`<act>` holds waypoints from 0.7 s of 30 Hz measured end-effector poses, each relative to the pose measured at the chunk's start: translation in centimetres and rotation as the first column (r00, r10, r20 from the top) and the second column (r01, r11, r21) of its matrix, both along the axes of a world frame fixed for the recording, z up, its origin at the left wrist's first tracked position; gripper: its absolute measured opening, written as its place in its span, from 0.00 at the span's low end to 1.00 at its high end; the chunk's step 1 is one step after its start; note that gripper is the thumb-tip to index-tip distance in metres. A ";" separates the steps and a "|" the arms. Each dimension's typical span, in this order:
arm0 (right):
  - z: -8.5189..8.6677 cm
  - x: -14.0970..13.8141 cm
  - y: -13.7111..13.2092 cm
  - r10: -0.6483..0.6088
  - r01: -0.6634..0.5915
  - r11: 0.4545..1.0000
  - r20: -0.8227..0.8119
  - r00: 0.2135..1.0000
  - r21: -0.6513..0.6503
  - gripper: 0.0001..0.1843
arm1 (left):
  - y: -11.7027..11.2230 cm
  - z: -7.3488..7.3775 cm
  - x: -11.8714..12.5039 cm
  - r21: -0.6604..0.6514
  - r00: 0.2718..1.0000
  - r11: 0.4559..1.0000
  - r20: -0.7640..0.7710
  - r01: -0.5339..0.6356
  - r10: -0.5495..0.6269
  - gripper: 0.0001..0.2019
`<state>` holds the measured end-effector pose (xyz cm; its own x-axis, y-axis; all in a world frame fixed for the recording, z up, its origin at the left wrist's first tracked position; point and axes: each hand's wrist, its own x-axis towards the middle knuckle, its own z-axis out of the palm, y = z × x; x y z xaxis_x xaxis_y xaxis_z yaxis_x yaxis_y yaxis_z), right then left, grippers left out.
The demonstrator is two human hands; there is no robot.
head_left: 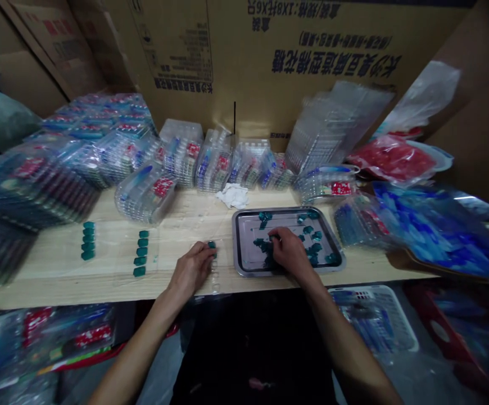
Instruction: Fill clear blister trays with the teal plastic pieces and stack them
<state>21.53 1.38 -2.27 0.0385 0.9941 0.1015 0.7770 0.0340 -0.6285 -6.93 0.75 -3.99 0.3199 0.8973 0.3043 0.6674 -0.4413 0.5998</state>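
Pale wooden worktop (pixel 59 281), seen from above, hands at lower centre of the frame. Left hand (pixel 191 271): fingers (pixel 204 253) closed on a small teal piece (pixel 212 245), held at the upper end of a clear plastic strip (pixel 214 278) lying on the wood. Right hand (pixel 290 254): over a dark-lined metal tray (pixel 239 242), fingers (pixel 276 239) curled down among loose teal pieces (pixel 312 242). Whether they grip one cannot be told (the hand hides the tips).

Left of the hands, a short row of teal pieces (pixel 87 241) and a second row (pixel 141 253) lie apart on the worktop. Stacked clear blister packs (pixel 214 163) with red labels line the back edge, and a crumpled white cloth (pixel 232 195) lies just behind the tray. To the right, a red plastic bag (pixel 392 158) and blue-filled plastic packs (pixel 434 230). Behind everything stands a printed cardboard carton (pixel 270 73). Below the worktop, lower right of the frame, a white plastic basket (pixel 373 318).
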 end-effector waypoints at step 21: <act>1.9 -7.6 -1.6 0.460 -0.384 0.862 -0.193 0.867 0.330 0.27 | -0.3 4.6 5.3 -0.652 0.526 0.746 0.686 0.137 0.502 0.20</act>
